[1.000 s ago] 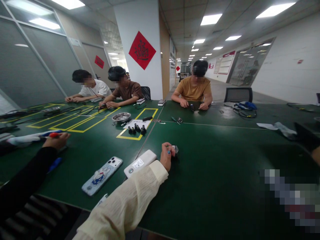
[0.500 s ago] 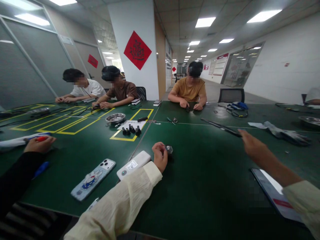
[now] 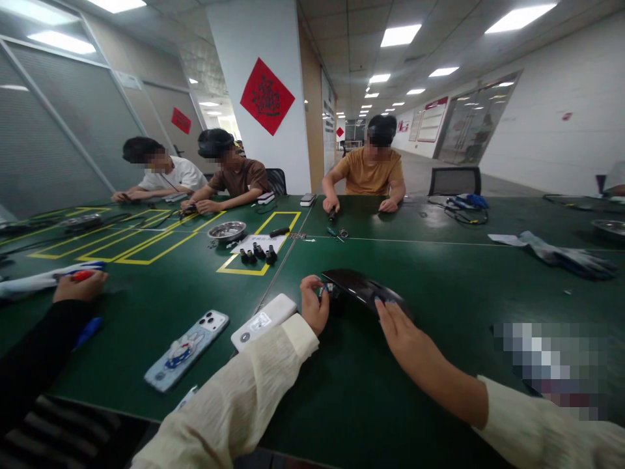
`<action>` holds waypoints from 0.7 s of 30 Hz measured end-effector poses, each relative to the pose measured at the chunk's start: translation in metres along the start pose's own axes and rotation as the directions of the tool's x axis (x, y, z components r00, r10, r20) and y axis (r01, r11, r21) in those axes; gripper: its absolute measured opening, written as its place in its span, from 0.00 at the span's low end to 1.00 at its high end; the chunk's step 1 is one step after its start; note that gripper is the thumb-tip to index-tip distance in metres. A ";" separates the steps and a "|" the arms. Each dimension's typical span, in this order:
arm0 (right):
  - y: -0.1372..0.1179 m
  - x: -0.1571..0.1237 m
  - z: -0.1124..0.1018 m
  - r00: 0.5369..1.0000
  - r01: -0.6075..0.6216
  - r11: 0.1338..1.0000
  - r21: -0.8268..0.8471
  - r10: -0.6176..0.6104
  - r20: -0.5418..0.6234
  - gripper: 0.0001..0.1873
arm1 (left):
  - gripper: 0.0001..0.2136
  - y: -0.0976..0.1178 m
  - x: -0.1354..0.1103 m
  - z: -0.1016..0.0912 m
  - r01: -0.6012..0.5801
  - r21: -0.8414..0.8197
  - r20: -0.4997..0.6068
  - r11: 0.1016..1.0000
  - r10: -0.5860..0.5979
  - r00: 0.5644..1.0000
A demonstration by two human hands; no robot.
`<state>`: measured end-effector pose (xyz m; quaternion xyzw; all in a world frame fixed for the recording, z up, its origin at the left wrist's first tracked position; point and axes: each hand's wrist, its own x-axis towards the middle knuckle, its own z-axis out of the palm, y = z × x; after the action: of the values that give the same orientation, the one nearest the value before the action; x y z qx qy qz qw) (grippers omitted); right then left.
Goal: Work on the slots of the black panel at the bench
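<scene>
My left hand [image 3: 315, 303] rests on the green table [image 3: 400, 365], fingers closed round a small dark part [image 3: 333, 289] with a pale tip. My right hand [image 3: 398, 326] reaches in from the right and grips the near end of a long flat black piece [image 3: 359, 285], whose far end lies just beside the small part. Both of my sleeves are cream. A white power bank [image 3: 263, 321] lies just left of my left wrist.
A phone in a cartoon case [image 3: 186, 350] lies near the front edge. A neighbour's black-sleeved hand [image 3: 78, 286] holds a red-tipped tool at left. Small black parts [image 3: 256, 253] and a metal bowl [image 3: 230, 230] sit in a yellow-taped box. Three people work opposite. Grey gloves [image 3: 561, 255] lie right.
My right hand swung in from the far right toward the centre, bringing the long black piece up beside my left hand. The left hand stayed put on the small part.
</scene>
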<state>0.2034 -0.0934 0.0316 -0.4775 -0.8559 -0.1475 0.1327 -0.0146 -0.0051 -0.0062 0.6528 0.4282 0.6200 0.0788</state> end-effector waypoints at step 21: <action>0.113 0.057 -0.048 0.927 -0.117 0.944 0.309 -0.008 0.375 0.22 | 0.21 0.003 0.020 -0.016 0.013 0.049 -0.193 0.999 -0.003 0.981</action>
<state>0.2751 -0.0107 0.1112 -0.4919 -0.8643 0.0926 0.0498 -0.0296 -0.0004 0.0140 0.5895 0.4521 0.6690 0.0230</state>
